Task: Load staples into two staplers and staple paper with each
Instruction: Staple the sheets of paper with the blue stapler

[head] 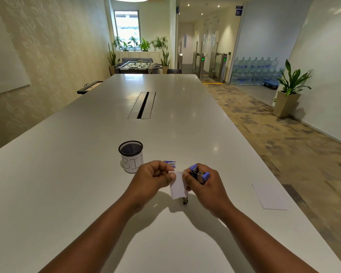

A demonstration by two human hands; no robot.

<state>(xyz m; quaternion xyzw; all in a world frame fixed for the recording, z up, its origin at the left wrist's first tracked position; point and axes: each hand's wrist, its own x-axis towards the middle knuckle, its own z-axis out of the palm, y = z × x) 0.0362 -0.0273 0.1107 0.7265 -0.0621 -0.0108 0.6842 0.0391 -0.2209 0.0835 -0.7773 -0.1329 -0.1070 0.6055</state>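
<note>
Above the white table, my left hand pinches the top edge of a small slip of white paper. My right hand grips a small purple and black stapler, its jaws at the paper's right edge. A small dark object, partly hidden by the paper, lies on the table just below it; I cannot tell what it is. A blue and white staple box lies just behind my hands.
A black mesh cup with a paper label marked "BIN" stands left of the staple box. A white sheet of paper lies near the table's right edge. A cable slot runs along the table's middle.
</note>
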